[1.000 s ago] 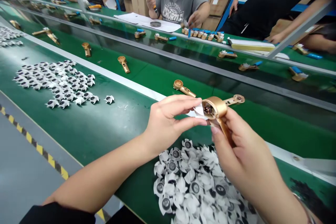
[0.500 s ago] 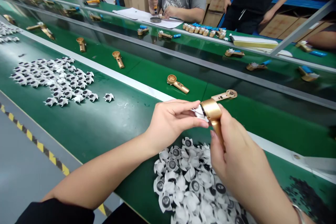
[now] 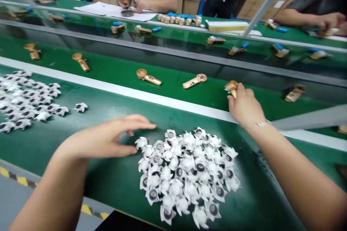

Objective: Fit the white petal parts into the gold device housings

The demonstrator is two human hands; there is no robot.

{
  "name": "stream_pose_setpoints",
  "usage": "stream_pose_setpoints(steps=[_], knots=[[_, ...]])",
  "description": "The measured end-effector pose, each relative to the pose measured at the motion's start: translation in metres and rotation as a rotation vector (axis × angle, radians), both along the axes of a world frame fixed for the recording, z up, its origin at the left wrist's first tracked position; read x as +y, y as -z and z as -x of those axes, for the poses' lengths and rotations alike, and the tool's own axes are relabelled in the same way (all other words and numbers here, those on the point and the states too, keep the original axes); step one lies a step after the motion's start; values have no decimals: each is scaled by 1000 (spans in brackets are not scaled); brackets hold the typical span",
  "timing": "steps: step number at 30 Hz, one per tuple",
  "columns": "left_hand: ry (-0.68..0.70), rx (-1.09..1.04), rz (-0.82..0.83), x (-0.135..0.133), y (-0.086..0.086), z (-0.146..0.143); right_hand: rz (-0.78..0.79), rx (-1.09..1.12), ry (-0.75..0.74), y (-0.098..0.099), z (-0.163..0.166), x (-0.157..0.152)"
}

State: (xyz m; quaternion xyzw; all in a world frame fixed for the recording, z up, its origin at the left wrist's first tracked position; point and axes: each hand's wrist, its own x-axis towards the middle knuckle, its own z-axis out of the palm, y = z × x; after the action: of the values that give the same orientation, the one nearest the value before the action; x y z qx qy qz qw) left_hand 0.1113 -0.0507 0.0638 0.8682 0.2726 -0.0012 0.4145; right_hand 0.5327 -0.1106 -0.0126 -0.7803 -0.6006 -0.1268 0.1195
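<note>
My right hand (image 3: 245, 104) is closed on a gold handheld fan body (image 3: 232, 86) over the green belt (image 3: 114, 75), beyond the white strip. A bit of white shows at the left side of its round head. My left hand (image 3: 116, 135) hovers above the near green tabletop with fingers spread and nothing in them. Its fingertips are close to the left edge of a pile of white fan impellers (image 3: 187, 173), many showing dark round hubs.
Several gold fan bodies lie along the belt, one (image 3: 149, 77) near the middle. More impellers (image 3: 35, 97) are spread at left. Across a metal rail (image 3: 130, 40), people work among fan parts with blue cells. A grey bar (image 3: 311, 117) crosses at right.
My hands have parted. The right one has carried the gold fan body forward and right to the belt; the left has let go and moved back over the table. The view has shifted right.
</note>
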Motion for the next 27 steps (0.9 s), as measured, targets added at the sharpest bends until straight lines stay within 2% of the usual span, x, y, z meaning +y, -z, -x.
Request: stream_pose_setpoints(steps=[2, 4, 6, 9, 12, 15, 18, 21, 24, 27], knots=[[31, 147, -105, -8, 12, 10, 35, 6, 28, 9, -28, 5], [29, 214, -197, -15, 28, 12, 62, 10, 38, 7, -44, -3], [9, 203, -259, -17, 41, 10, 69, 38, 30, -4, -47, -28], [-22, 155, -302, -15, 49, 6, 77, 194, -76, -20, -33, -89], [-162, 83, -338, -15, 47, 1, 101, 304, -198, -18, -9, -154], [-437, -1, -353, -22, 44, -9, 98, 254, -256, -4, 11, -192], [-671, -119, -279, -31, 42, -22, 90, 152, -333, 3, 18, -200], [-788, -239, -153, -38, 39, -37, 144, 27, -428, -1, 15, -194], [-794, -326, -60, -42, 31, -53, 258, -76, -477, -4, 10, -187], [-728, -347, 44, -49, 23, -66, 246, -89, -505, 0, 5, -182]])
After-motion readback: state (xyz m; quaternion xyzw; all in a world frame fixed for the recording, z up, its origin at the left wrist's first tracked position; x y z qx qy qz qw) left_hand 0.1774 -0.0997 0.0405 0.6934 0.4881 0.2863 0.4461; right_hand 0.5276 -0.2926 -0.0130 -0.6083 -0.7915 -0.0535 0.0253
